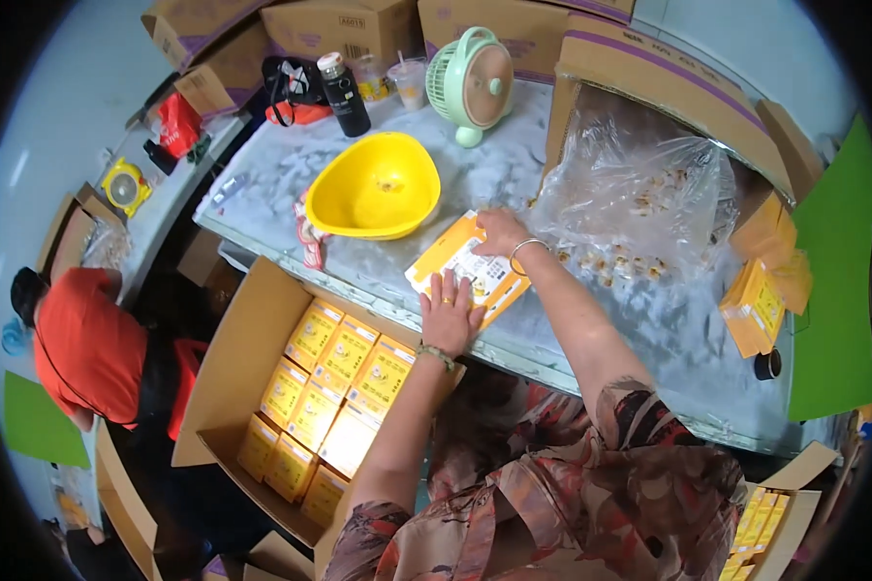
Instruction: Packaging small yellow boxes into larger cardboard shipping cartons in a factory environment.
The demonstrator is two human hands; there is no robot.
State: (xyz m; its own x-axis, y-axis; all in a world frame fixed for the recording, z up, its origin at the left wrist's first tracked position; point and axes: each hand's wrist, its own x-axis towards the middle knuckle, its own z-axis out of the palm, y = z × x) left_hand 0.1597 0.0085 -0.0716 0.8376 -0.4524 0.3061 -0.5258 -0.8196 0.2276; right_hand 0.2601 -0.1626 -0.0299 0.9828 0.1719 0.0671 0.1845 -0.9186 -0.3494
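A flat yellow and white carton blank (463, 265) lies on the marbled table (281, 174) near its front edge. My left hand (449, 315) rests flat on the blank's near end, fingers spread. My right hand (502, 232) presses on its far end, next to a clear plastic bag (639, 198) holding several small pieces. A yellow bowl (373, 189) sits just left of the blank.
An open cardboard box (233, 358) below the table holds several yellow packs. A green fan (472, 82), a black bottle (344, 94) and cups stand at the back. Yellow packs (756, 305) lie at right. A person in an orange shirt (82, 344) sits at left.
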